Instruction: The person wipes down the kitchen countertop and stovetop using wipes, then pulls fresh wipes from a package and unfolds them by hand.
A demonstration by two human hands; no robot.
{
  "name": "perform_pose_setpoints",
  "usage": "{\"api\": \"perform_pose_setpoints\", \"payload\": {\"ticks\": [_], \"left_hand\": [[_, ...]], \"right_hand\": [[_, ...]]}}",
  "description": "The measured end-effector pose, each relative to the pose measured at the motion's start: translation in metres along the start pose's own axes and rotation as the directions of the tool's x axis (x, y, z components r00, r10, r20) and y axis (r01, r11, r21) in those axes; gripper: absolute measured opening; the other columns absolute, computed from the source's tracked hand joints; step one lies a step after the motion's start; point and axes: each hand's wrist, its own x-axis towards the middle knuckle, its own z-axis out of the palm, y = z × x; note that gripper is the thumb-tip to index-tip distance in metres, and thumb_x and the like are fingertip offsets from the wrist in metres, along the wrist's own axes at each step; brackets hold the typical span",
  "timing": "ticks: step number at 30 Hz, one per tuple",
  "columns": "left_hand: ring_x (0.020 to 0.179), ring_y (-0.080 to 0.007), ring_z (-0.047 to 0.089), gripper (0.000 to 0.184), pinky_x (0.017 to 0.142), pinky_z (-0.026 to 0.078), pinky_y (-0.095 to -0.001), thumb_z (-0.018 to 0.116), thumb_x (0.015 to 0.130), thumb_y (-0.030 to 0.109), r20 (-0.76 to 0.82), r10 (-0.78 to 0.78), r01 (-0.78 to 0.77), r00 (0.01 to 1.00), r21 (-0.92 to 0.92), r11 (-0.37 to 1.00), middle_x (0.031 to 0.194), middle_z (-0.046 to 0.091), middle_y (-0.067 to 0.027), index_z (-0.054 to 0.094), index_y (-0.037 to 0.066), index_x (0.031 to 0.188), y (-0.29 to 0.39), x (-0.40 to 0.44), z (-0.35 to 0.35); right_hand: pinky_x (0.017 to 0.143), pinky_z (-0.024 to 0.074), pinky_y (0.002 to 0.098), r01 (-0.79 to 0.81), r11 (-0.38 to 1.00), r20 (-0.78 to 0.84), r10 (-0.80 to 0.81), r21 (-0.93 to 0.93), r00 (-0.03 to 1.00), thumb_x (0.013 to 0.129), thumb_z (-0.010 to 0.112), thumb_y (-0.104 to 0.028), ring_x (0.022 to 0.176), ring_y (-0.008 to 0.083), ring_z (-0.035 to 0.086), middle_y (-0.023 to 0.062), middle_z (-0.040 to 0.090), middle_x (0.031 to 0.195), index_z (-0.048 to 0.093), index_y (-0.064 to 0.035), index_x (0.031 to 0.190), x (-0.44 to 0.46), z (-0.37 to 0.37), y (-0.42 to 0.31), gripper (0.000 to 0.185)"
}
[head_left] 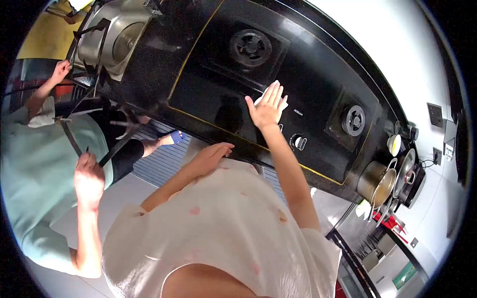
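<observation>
My right hand lies flat on the black glass cooktop, its fingers stretched out. Under the palm and fingers a white cloth or tissue shows at the edges, mostly hidden. Just below that hand is a control knob. My left hand rests at the front edge of the counter, close to my shirt, with its fingers loosely extended and nothing visible in them. Two round burners sit in the cooktop without pan supports over them.
On the left, a person in a green shirt holds a black metal frame by the steel sink. A metal pot, lids and a small bowl stand at the right end of the counter.
</observation>
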Motion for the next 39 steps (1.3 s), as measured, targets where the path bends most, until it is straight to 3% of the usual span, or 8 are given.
{"api": "perform_pose_setpoints", "payload": {"ticks": [5,10,13,16,22,23,30,39], "left_hand": [[0.099,-0.0208,0.050,0.039,0.087,0.038,-0.0305,0.025,0.092,0.027,0.031,-0.007,0.005,0.999,0.059,0.998,0.105,0.054,-0.0116,0.045,0.001,0.114,-0.010,-0.011,-0.028],[0.096,-0.0203,0.051,0.038,0.086,0.038,-0.0297,0.024,0.093,0.025,0.036,-0.007,0.006,0.999,0.029,1.000,0.104,0.054,-0.0120,0.044,0.000,0.113,-0.031,-0.028,-0.052],[0.094,-0.0213,0.051,0.032,0.085,0.039,-0.0303,0.032,0.090,0.018,0.005,0.176,-0.173,0.984,0.204,0.964,0.103,0.054,-0.0127,0.044,0.000,0.113,-0.031,-0.027,-0.065],[0.093,-0.0231,0.052,0.033,0.083,0.040,-0.0309,0.042,0.083,0.011,-0.008,0.061,-0.060,0.998,0.098,0.993,0.103,0.052,-0.0134,0.043,-0.001,0.113,-0.025,-0.026,-0.072],[0.094,-0.0195,0.053,0.032,0.084,0.039,-0.0287,0.031,0.091,0.020,-0.103,0.144,-0.122,0.984,0.190,0.974,0.100,0.056,-0.0113,0.049,0.000,0.109,-0.028,-0.039,-0.090],[0.094,-0.0190,0.052,0.033,0.084,0.039,-0.0283,0.030,0.091,0.021,-0.136,0.004,-0.008,0.991,-0.027,1.000,0.099,0.057,-0.0104,0.050,0.001,0.109,-0.023,-0.040,-0.094],[0.091,-0.0175,0.052,0.034,0.082,0.039,-0.0280,0.031,0.091,0.023,-0.167,0.001,-0.012,0.986,-0.065,0.998,0.097,0.057,-0.0096,0.050,0.001,0.109,-0.044,-0.041,-0.113],[0.090,-0.0172,0.052,0.033,0.082,0.039,-0.0281,0.032,0.091,0.023,-0.197,-0.019,0.001,0.980,-0.093,0.996,0.095,0.057,-0.0101,0.050,0.001,0.109,-0.039,-0.042,-0.128]], "right_hand": [[0.101,0.0103,0.0487,0.011,0.996,-0.130,0.001,0.094,0.992,0.077,0.040,-0.056,0.127,0.0345,0.013,0.0229,0.016,0.136,0.018,0.0107,0.127,-0.024,-0.004,-0.047,0.087],[0.100,0.0098,0.0503,0.057,0.993,-0.140,-0.043,0.099,0.989,0.078,0.038,-0.055,0.127,0.0312,0.015,0.0176,0.018,0.137,0.021,0.0068,0.128,-0.020,-0.004,-0.068,0.082],[0.100,0.0097,0.0514,0.061,0.997,-0.134,-0.054,0.054,0.989,0.079,0.036,-0.053,0.127,0.0296,0.015,0.0128,0.019,0.138,0.021,0.0014,0.130,-0.019,-0.002,-0.066,0.076],[0.100,0.0084,0.0523,0.052,0.998,-0.097,-0.048,0.034,0.994,0.081,0.035,-0.049,0.128,0.0292,0.012,0.0106,0.017,0.139,0.023,-0.0064,0.132,-0.021,-0.008,-0.059,0.067],[0.099,0.0107,0.0540,-0.028,0.996,-0.113,0.018,-0.086,0.993,0.084,0.035,-0.038,0.128,0.0310,0.013,0.0105,0.017,0.139,0.025,-0.0178,0.132,-0.028,-0.007,-0.040,0.054],[0.099,0.0105,0.0546,-0.034,0.997,-0.112,0.025,-0.075,0.993,0.084,0.035,-0.035,0.128,0.0317,0.013,0.0109,0.018,0.138,0.025,-0.0201,0.133,-0.029,-0.006,-0.037,0.052],[0.101,0.0085,0.0520,0.247,0.966,-0.015,-0.248,-0.077,0.969,0.082,0.034,-0.029,0.128,0.0272,0.012,0.0061,0.017,0.139,0.023,-0.0101,0.132,-0.005,-0.013,-0.059,0.055],[0.101,0.0095,0.0491,0.499,0.865,-0.162,-0.486,0.047,0.859,0.081,0.037,-0.027,0.128,0.0218,0.016,0.0043,0.022,0.138,0.032,-0.0069,0.128,0.054,-0.013,-0.144,0.052]]}}
